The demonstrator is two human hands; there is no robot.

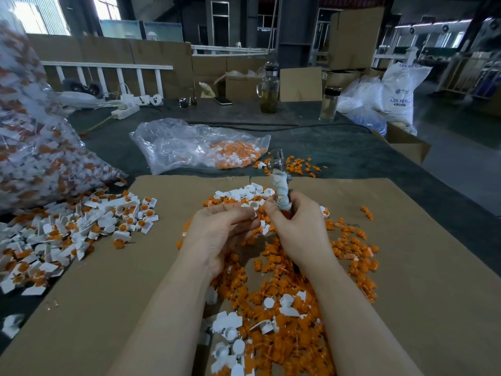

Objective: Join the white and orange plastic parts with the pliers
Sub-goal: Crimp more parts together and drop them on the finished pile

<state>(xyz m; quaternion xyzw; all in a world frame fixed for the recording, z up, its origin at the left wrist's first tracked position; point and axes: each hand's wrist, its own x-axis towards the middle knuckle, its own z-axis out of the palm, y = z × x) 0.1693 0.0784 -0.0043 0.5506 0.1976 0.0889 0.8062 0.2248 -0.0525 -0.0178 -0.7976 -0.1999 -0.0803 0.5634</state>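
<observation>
My right hand (295, 226) grips the pliers (279, 180) by their cloth-wrapped handles, the metal jaws pointing up and away. My left hand (222, 229) pinches a small white plastic part (252, 210) between thumb and fingertips, right beside the pliers' handles. Loose orange parts (284, 308) lie heaped on the cardboard sheet (423, 280) under both hands, with white parts (230, 335) mixed in near me and more white parts (244, 192) just beyond my hands. A pile of joined white-and-orange pieces (81, 229) covers the left side.
A large clear bag of joined pieces (35, 142) stands at the far left. An open plastic bag with orange and white parts (200, 147) lies beyond the cardboard. Two glass bottles (269, 90), a power strip (126, 109) and cardboard boxes (406, 145) sit further back.
</observation>
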